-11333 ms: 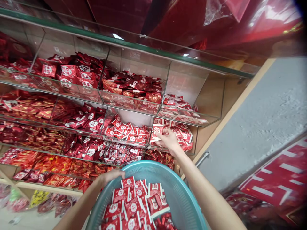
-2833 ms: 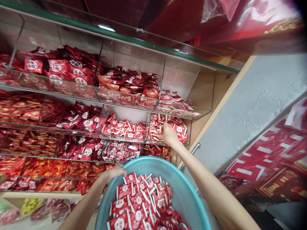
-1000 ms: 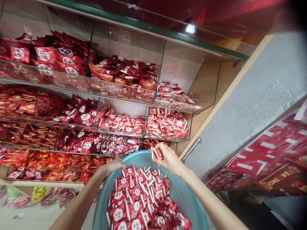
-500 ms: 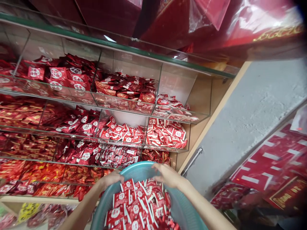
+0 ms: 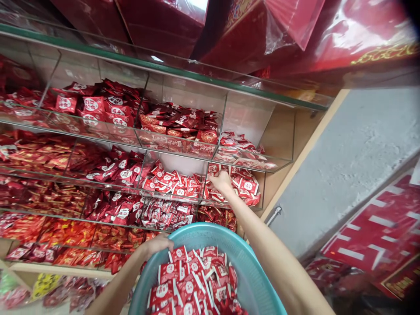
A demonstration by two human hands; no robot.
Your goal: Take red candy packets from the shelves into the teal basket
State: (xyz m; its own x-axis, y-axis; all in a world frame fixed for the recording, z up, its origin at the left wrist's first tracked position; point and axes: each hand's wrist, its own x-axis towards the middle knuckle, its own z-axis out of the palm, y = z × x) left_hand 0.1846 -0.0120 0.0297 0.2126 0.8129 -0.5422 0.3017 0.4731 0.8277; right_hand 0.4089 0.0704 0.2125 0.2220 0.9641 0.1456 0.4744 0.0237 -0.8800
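At the lower centre, a teal plastic basket [image 5: 243, 245] holds a heap of small red-and-white packets [image 5: 188, 286]. My left hand [image 5: 158, 245] is closed over its upper left rim, fingertips curled inside. My right hand [image 5: 220, 183] reaches past the basket into a right-hand shelf compartment full of red-and-white packets [image 5: 247, 186]. Its fingers point left and touch the packets at the compartment's left side. No packet shows in them, though the fingertips are partly hidden.
Glass-fronted shelves [image 5: 177, 151] with clear dividers hold many red packets to the left. A thick glass shelf [image 5: 197, 75] carrying large red bags [image 5: 164, 30] hangs overhead. A wooden side panel [image 5: 305, 140] and a grey wall [image 5: 354, 144] stand right, with red decorations [image 5: 377, 223].
My right hand has left the basket's far rim and moved up into the shelf compartment. My left hand stays on the rim. The view has shifted slightly.
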